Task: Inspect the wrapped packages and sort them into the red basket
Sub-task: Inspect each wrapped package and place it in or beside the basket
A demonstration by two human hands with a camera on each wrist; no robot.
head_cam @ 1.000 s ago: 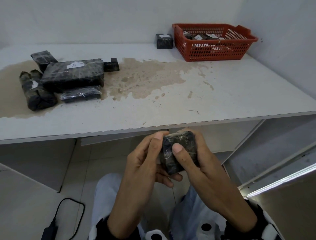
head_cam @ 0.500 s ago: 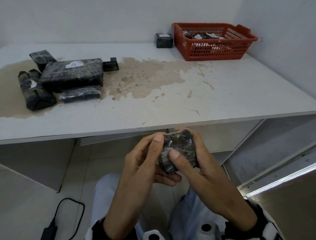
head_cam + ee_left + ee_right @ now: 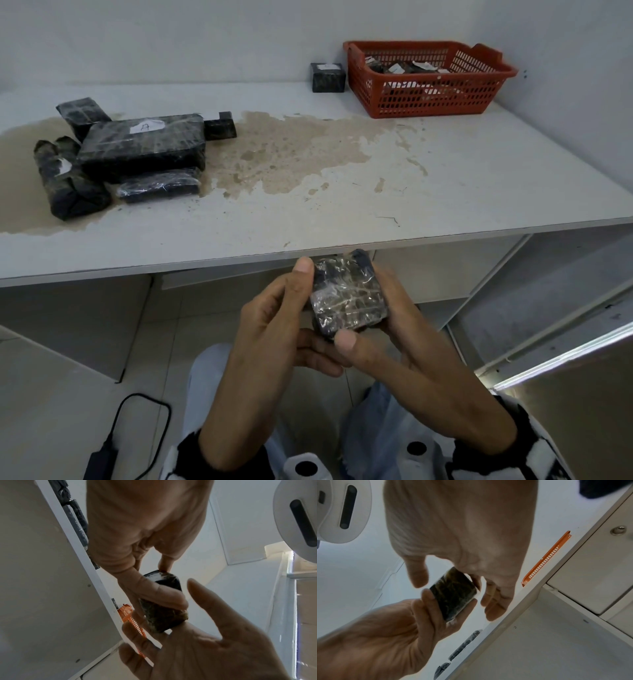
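Both hands hold a small black package in shiny clear wrap (image 3: pixel 347 296) just below the table's front edge. My left hand (image 3: pixel 291 308) pinches it, thumb at its upper left corner, fingers underneath. My right hand (image 3: pixel 376 329) cradles its right side, thumb at the lower edge. The left wrist view shows the package (image 3: pixel 163 601) between the left hand's thumb and a finger. Seen from the right wrist, the package (image 3: pixel 453 593) sits between both hands. The red basket (image 3: pixel 428 99) stands at the table's far right with several wrapped packages inside.
The white table (image 3: pixel 445 192) has a brown stain across its middle. Several black wrapped packages (image 3: pixel 144 147) are piled at its left. One small package (image 3: pixel 327 77) sits just left of the basket. A black cable and adapter (image 3: pixel 102 459) lie on the floor.
The package has been turned so a broad shiny face looks up. My right thumb slid from that face down to its lower edge. Both hands rose a little toward the table edge.
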